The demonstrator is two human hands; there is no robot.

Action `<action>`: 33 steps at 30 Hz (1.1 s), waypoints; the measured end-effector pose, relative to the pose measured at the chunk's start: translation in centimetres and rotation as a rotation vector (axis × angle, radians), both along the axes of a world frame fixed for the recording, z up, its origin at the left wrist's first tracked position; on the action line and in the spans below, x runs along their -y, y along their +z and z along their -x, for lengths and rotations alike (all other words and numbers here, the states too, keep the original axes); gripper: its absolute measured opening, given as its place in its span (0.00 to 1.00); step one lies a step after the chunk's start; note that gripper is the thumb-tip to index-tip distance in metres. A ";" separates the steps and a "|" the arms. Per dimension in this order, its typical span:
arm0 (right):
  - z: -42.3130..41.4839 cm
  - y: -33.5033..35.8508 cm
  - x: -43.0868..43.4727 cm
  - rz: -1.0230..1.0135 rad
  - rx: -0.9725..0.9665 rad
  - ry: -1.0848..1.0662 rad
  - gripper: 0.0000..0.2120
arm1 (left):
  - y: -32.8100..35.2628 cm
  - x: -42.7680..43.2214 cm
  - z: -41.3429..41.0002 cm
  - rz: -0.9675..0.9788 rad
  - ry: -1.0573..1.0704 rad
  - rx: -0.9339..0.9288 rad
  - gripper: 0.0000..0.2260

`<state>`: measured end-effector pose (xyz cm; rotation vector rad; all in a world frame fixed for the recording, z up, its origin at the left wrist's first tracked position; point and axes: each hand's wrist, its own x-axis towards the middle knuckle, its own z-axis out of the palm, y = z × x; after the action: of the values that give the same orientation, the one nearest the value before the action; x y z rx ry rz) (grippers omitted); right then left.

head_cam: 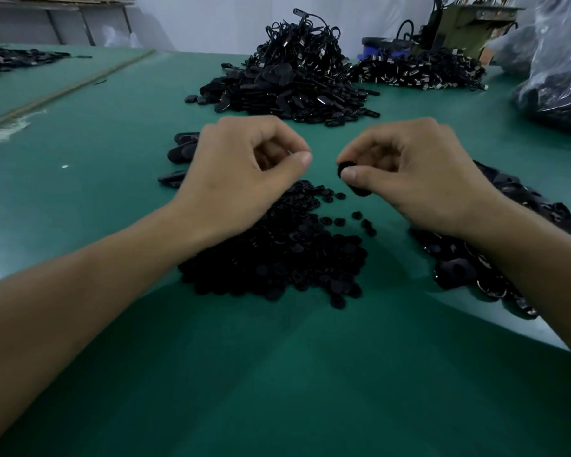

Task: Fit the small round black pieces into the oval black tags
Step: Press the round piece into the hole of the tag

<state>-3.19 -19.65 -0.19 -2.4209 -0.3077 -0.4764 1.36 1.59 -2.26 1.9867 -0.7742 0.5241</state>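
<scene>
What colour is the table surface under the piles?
The table is plain dark green; head view.

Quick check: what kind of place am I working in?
Probably a small factory assembly bench: a long green table, bulk heaps of black tags and small round pieces, and bagged stock at the right edge.

**Green table (277, 374) bearing black heaps**

A heap of small round pieces (277, 258) is lying on the table below the left hand (244, 166) and right hand (409, 176). Loose oval tags (459, 268) are lying under the right wrist, a few beyond the left hand, and a large heap (294, 84) well beyond both.
</scene>
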 end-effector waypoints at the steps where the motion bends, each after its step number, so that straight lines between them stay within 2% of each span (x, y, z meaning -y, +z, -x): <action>1: 0.1 0.0 -0.2 -0.087 -0.007 0.051 0.03 | 0.0 0.2 0.2 0.012 -0.028 -0.025 0.02; 6: 0.2 -0.4 -1.4 -0.411 -0.003 0.244 0.07 | 0.0 0.4 0.1 0.068 -0.067 -0.212 0.04; 10: 0.6 -0.2 -2.2 -0.526 0.053 0.351 0.09 | 0.3 0.4 0.1 0.075 -0.168 -0.327 0.07; 14: 0.7 0.0 -2.3 -0.485 0.089 0.321 0.13 | 0.6 0.4 0.3 0.205 -0.260 -0.404 0.07; 18: 0.6 -0.2 -2.0 -0.414 0.014 0.195 0.16 | 0.4 0.2 -0.1 0.287 -0.219 -0.416 0.06; 24: 0.4 -0.3 -1.8 -0.442 -0.056 0.162 0.06 | 0.3 0.3 -0.1 0.295 -0.233 -0.437 0.05; 33: 0.2 -0.4 -1.8 -0.539 -0.085 0.158 0.07 | 0.2 0.1 -0.1 0.256 -0.234 -0.369 0.05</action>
<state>-3.39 -17.82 -0.59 -1.8700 -0.2874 -0.3325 1.44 1.49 -2.08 1.6626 -0.6591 0.1044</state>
